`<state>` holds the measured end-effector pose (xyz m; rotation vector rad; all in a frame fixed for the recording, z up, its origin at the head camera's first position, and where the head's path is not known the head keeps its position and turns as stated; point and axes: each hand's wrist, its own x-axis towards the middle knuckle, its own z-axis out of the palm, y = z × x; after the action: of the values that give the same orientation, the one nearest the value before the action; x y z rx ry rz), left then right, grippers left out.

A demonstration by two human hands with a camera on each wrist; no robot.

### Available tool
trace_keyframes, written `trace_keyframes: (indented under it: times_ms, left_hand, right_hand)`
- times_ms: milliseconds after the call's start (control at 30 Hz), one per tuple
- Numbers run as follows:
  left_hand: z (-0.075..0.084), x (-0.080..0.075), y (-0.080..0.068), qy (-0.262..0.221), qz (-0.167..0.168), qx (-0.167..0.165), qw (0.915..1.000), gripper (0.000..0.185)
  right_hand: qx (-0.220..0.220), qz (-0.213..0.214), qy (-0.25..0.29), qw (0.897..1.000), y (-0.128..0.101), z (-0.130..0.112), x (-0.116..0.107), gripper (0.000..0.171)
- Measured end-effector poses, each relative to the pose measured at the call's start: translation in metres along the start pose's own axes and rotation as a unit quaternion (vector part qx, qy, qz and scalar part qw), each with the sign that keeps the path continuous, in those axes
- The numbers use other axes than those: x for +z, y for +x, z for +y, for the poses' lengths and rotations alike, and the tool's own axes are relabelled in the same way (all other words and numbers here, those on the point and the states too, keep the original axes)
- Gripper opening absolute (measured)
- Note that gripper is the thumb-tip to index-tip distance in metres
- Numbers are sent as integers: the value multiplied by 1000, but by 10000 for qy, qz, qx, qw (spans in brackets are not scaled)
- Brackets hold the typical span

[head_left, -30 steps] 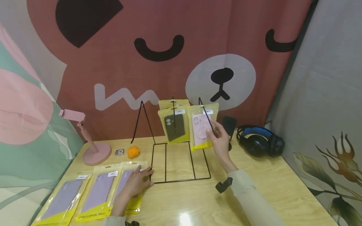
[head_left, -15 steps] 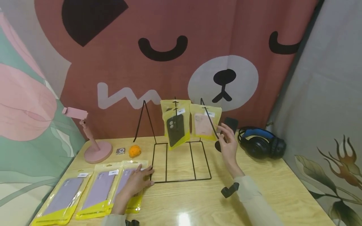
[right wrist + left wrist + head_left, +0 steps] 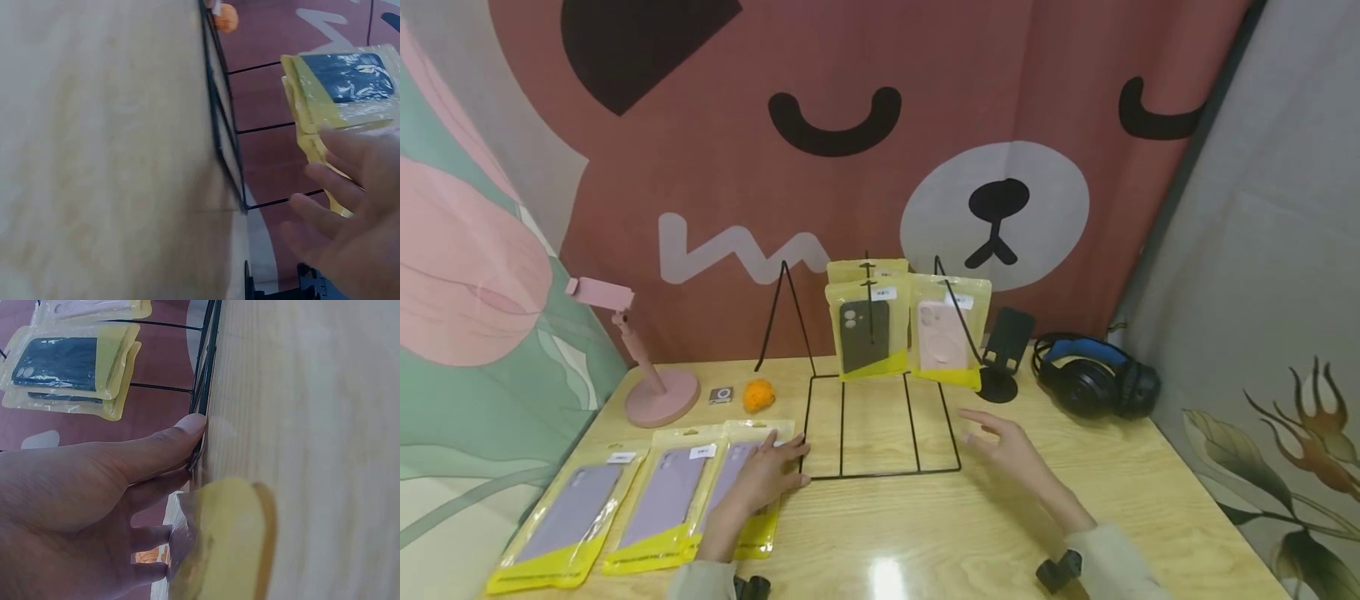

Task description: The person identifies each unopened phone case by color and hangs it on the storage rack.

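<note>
The left hand (image 3: 767, 475) lies flat on the rightmost of three yellow-edged clear packets holding lilac phone cases (image 3: 747, 492) at the wooden table's (image 3: 925, 542) front left corner, hiding most of that packet; its fingers are nearly straight, the thumb tip touching the front left corner of the black wire display rack (image 3: 880, 425). The right hand (image 3: 1011, 450) hovers above the table just right of the rack's base, fingers loosely spread, holding nothing. Packets with a dark case (image 3: 865, 333) and a pink case (image 3: 943, 333) hang on the rack; a rear packet is mostly hidden.
</note>
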<state>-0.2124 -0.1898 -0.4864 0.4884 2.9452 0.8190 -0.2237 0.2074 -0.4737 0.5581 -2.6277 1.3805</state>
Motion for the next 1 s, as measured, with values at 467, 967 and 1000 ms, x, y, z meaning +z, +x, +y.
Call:
trace_keyframes:
  times_ms: [467,967,1000]
  left_hand:
    - [-1,1,-2,-41,21,-54,10000,49]
    - [7,1,-3,5,94,-154,9998,49]
    - [8,0,-3,53,114,-170,9998,49]
  right_hand:
    - [-904,-1603,-2138,9594,0,21,3,60]
    - [-1433,-1486,-2470,9468,5,28,3,53]
    - [-1432,-1487,-2466,9469,5,28,3,53]
